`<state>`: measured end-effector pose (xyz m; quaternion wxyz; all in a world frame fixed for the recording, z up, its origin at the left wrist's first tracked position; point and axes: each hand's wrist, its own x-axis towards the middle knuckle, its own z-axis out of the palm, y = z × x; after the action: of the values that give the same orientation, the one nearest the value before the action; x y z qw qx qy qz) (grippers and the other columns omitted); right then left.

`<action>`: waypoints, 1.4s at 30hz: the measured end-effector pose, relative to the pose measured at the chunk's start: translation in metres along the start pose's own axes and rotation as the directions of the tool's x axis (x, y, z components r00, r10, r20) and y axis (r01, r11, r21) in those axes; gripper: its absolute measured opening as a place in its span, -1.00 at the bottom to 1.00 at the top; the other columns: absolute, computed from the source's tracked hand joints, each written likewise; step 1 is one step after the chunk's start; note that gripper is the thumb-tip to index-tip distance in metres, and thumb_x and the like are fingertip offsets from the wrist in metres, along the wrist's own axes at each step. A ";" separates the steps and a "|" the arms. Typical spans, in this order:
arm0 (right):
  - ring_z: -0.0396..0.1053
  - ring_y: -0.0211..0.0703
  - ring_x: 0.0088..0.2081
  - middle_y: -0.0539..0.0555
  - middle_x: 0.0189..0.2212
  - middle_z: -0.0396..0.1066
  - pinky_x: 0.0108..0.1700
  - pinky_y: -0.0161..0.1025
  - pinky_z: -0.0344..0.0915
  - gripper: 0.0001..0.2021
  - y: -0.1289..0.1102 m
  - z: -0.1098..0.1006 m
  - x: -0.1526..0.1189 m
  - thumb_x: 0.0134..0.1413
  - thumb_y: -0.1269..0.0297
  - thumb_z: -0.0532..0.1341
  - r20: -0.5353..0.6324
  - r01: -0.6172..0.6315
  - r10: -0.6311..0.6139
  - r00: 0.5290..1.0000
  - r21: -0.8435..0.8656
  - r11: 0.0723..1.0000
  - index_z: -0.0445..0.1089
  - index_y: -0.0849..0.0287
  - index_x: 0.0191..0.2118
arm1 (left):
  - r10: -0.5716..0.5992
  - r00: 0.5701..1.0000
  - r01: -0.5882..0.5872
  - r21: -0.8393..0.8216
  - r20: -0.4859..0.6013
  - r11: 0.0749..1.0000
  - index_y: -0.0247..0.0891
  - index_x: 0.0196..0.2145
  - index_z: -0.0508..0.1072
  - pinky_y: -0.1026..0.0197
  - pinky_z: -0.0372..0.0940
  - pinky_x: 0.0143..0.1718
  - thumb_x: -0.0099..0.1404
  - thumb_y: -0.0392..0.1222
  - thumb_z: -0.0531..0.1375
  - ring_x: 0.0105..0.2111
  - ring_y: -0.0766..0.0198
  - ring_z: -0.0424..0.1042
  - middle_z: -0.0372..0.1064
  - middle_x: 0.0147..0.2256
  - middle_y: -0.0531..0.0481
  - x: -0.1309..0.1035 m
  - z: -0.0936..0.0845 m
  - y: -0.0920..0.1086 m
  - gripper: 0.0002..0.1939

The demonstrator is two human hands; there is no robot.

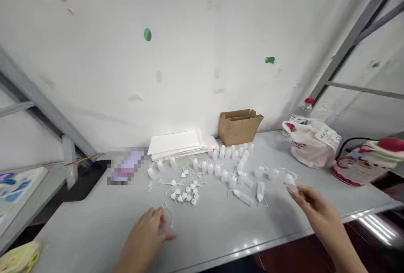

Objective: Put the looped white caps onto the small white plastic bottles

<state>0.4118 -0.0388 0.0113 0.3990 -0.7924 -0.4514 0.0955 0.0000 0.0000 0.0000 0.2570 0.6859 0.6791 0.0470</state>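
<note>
At 7 o'clock in the view, the left hand (147, 231) has its thumb and curled fingers parted, just beside a white strap (172, 216); whether they touch it I cannot tell. Towards 6 o'clock, white caps (188, 197) cluster on the grey table (214, 235). Small bottles (243, 197) stand and lie around 5 o'clock, and at 4 o'clock a tilted bottle (290, 181) is pinched between thumb and fingers of the right hand (318, 209)

Head-worn view, forward and down
</note>
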 end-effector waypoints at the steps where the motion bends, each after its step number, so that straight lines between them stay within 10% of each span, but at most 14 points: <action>1: 0.37 -0.01 -0.43 0.09 -0.50 0.41 -0.36 -0.18 0.29 -0.58 0.007 0.004 0.004 -0.19 -0.19 0.12 0.003 -0.002 0.002 1.000 -0.025 1.000 0.31 0.10 -0.41 | -0.010 1.000 0.010 -0.007 0.013 1.000 -0.18 -0.50 0.22 0.15 0.14 -0.22 -0.02 -0.14 0.20 -0.26 0.08 0.34 0.34 -0.35 -0.05 0.002 0.000 0.002 -0.81; 11: 0.31 -0.08 -0.57 0.03 -0.66 0.35 -0.47 -0.18 0.21 -0.62 0.026 0.034 0.024 -0.16 -0.17 0.06 0.093 0.121 -0.106 0.990 -0.166 0.979 0.19 0.06 -0.59 | -0.068 0.995 0.061 -0.104 -0.070 0.993 -0.16 -0.56 0.19 0.18 0.15 -0.37 0.15 -0.02 0.03 -0.38 0.15 0.34 0.33 -0.46 0.02 0.015 -0.003 0.015 -0.77; 18: 0.30 -0.08 -0.64 -0.02 -0.66 0.36 -0.53 -0.17 0.24 -0.45 0.043 -0.004 0.029 -0.37 -0.10 0.19 0.118 -0.004 0.021 0.993 -0.142 0.990 0.36 0.17 -0.21 | -0.116 0.983 0.083 -0.219 -0.143 0.972 -0.15 -0.40 0.35 0.11 0.21 -0.31 0.15 0.13 0.01 -0.38 0.12 0.34 0.33 -0.41 0.00 0.012 -0.013 0.007 -0.68; 22: 0.31 -0.10 -0.60 0.03 -0.57 0.39 -0.53 -0.20 0.23 -0.52 0.003 -0.015 0.044 -0.11 -0.04 0.12 0.000 0.163 -0.167 0.986 -0.213 0.963 0.37 0.19 -0.12 | -0.059 0.980 0.006 -0.271 -0.188 0.963 -0.16 -0.29 0.40 0.08 0.23 -0.22 0.15 0.11 0.02 -0.31 0.11 0.36 0.35 -0.32 -0.04 0.015 -0.014 0.008 -0.66; 25: 0.40 -0.10 -0.44 0.12 -0.43 0.45 -0.37 -0.21 0.28 -0.66 -0.044 0.013 0.062 0.07 0.17 0.05 0.215 0.490 -0.443 0.871 -0.300 0.818 0.39 0.21 -0.10 | 0.045 0.979 -0.097 -0.263 -0.197 0.960 -0.15 -0.23 0.41 0.09 0.24 -0.20 0.16 -0.02 0.02 -0.27 0.12 0.38 0.35 -0.26 -0.05 0.018 -0.009 0.016 -0.71; 28: 0.43 -0.06 -0.31 0.12 -0.32 0.49 -0.26 -0.17 0.23 -0.77 -0.072 0.052 0.080 0.07 0.34 0.08 0.314 0.566 -0.476 0.821 -0.341 0.750 0.45 0.11 -0.20 | 0.073 0.972 -0.128 -0.244 -0.222 0.961 -0.14 -0.22 0.42 0.10 0.26 -0.21 0.17 -0.10 -0.01 -0.28 0.14 0.39 0.35 -0.24 -0.05 0.020 -0.008 0.019 -0.71; 35: 0.43 0.03 -0.21 0.14 -0.33 0.53 -0.25 -0.16 0.12 -0.80 -0.073 0.092 0.098 -0.02 0.50 0.16 0.438 0.668 -0.511 0.739 -0.386 0.636 0.49 0.14 -0.32 | 0.072 0.967 -0.131 -0.239 -0.244 0.962 -0.14 -0.27 0.43 0.10 0.28 -0.19 0.15 -0.14 0.04 -0.30 0.16 0.39 0.36 -0.26 -0.03 0.022 -0.013 0.017 -0.77; 42: 0.46 0.05 -0.30 0.17 -0.42 0.52 -0.28 -0.13 0.15 -0.81 -0.085 0.074 0.094 0.08 0.45 0.12 0.397 0.684 -0.558 0.729 -0.403 0.608 0.44 0.21 -0.47 | 0.066 0.976 -0.109 -0.201 -0.210 0.973 -0.15 -0.22 0.42 0.13 0.27 -0.17 0.16 -0.20 0.05 -0.22 0.15 0.39 0.36 -0.22 -0.04 0.026 -0.004 0.032 -0.76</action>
<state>0.3735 0.0994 0.0430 0.1201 -0.6443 -0.7505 -0.0854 0.0291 0.0282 0.0095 0.2561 0.6757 0.6618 0.1996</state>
